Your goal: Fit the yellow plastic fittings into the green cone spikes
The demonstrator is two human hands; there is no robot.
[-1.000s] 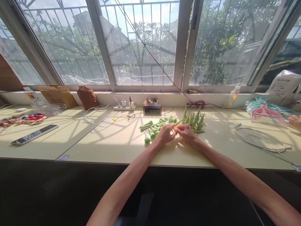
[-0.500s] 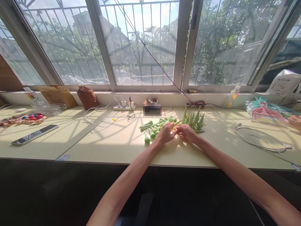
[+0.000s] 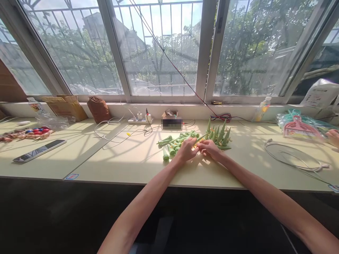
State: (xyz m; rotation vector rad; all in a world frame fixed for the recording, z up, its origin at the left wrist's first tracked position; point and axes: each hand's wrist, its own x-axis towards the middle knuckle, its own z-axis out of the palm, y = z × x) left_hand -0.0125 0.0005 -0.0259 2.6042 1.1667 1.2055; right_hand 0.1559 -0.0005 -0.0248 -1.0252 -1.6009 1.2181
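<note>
Head view: we face a wide window (image 3: 164,63) with metal bars beyond its glass, and below it runs a long pale-yellow table (image 3: 119,164) striped with sun and shadow. At its back left, near the window, we see a cardboard box (image 3: 65,107) and a brown pouch (image 3: 98,110). Off to the right lies a pink dustpan (image 3: 298,127), with another person's hand (image 3: 333,137) beside it at the edge of view. Nearer the middle, green cones lie in a loose heap (image 3: 172,151) left of our hands, while more stand tips-up in a cluster (image 3: 217,135) just to the right. A smartphone (image 3: 39,151) lies well apart on the left. Our left hand (image 3: 188,150) is closed on a slender green cone (image 3: 202,137), which slants up towards the standing ones. Our right hand (image 3: 208,148) meets it, fingers bent inward; we cannot tell whether they grip anything. Small yellow bits show around the fingers.
</note>
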